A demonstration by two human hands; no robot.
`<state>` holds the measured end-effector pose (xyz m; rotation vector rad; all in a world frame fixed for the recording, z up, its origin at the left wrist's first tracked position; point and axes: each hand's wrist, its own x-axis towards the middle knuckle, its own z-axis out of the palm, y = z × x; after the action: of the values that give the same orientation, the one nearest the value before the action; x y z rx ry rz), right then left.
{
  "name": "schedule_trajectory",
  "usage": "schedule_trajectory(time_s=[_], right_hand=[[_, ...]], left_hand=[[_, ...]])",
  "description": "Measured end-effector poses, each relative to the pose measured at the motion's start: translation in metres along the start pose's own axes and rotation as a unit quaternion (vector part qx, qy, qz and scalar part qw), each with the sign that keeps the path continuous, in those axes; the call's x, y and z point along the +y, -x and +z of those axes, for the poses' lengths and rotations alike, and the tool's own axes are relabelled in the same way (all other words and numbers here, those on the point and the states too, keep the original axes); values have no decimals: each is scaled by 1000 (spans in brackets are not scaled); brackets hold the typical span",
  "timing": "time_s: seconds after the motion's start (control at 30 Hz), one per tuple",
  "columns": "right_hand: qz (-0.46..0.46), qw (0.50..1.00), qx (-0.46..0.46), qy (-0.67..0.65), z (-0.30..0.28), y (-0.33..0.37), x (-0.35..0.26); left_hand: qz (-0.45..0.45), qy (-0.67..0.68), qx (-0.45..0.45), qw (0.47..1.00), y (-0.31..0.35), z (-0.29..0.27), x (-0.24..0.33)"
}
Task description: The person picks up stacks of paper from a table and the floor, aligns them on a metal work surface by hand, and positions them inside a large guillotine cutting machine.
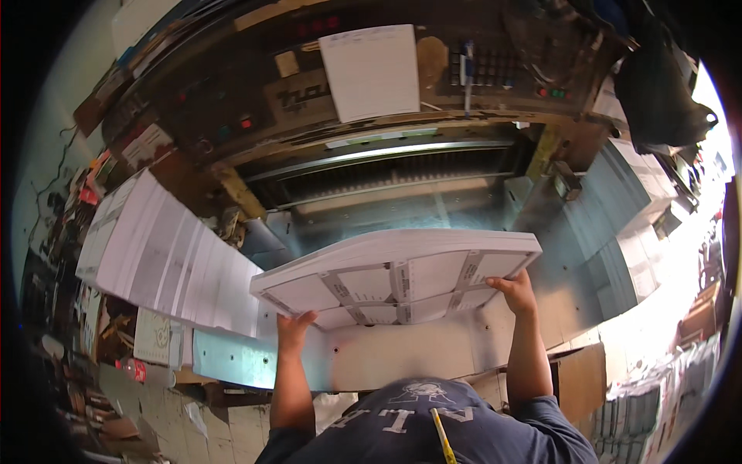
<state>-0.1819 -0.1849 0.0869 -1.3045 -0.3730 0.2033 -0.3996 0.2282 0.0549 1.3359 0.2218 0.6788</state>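
Observation:
A thick stack of printed paper sheets (398, 278) is tilted up in front of me, above the metal table of a large machine. Its face carries a grid of pale panels with grey bands, and its top edge bows. My left hand (295, 329) grips the lower left corner, thumb on the face. At the right end, my right hand (516, 290) holds the edge the same way. The fingers of both hands are partly hidden behind the paper. Close to the left end of the held sheets stands a long row of cut paper stacks (178, 255).
The machine's metal table (417, 352) extends under the paper, with a dark slot (402, 174) behind. A white sheet (371, 73) and a pen (468, 73) lie on its panel. More paper stacks (618, 209) stand at right. A cardboard box (580, 379) sits at lower right.

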Motion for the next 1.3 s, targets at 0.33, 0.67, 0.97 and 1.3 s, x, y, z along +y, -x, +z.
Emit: schedule_trajectory(time_s=[0.33,0.67,0.97,1.3], right_hand=[[27,999,3,30,15,-11,-7],[282,949,136,26,5,61,63],[315,909,261,-76,31,80,95],[324,899,204,-213,66,57,101]], left_hand=[[-24,-28,12,999,-37,14,24],[-342,-233,-103,904,-127,34,-45],[-65,-400,-55,912,-214,42,-94],[-298,315,279,857,119,51,-46]])
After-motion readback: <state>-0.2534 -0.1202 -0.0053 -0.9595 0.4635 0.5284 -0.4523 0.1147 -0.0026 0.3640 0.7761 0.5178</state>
